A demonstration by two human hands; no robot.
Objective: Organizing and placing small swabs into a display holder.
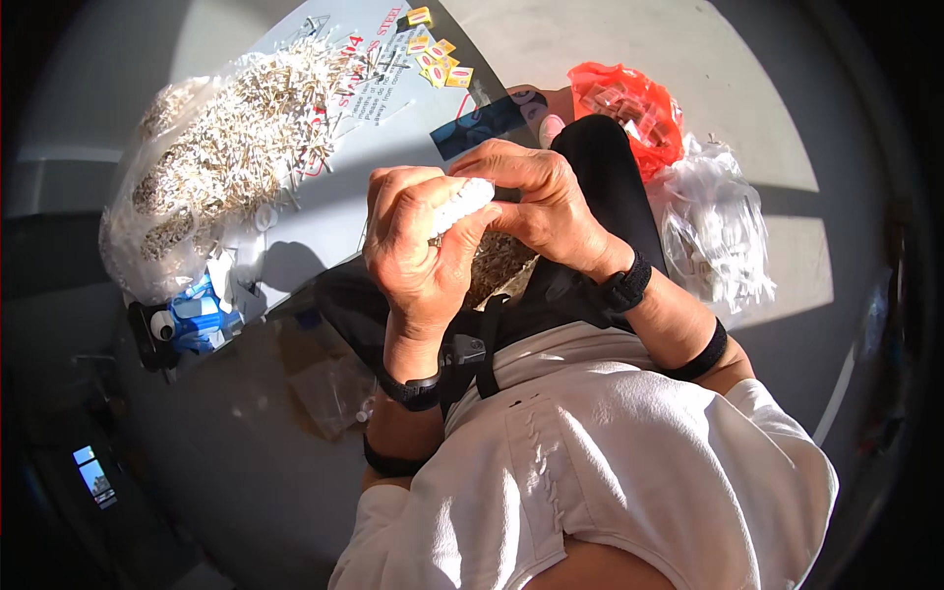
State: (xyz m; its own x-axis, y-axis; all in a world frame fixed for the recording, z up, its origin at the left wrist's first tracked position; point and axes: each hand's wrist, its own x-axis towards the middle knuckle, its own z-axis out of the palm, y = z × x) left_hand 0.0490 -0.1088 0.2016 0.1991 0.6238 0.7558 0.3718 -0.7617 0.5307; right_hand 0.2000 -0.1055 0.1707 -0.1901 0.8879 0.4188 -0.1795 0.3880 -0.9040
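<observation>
Both my hands are raised over my lap and meet around a small white bundle [462, 206]. Its bumpy surface looks like the packed tips of thin sticks, but the kind cannot be made out. My left hand [418, 231] wraps round the bundle from the left, with the thumb against its lower side. My right hand [541, 202] pinches at its right end with bent fingers and thumb. A dark edge shows between the right fingers, too small to name. Below the hands, a heap of thin brownish sticks [497, 265] sits on my lap, partly hidden.
Left, a large heap of thin white-tipped sticks [241, 138] spills from a clear plastic bag [123, 241] onto a grey tabletop [339, 211]. Several small yellow boxes [438, 69] lie at its far edge. A red plastic bag [629, 113] and a clear bag [718, 226] are at right.
</observation>
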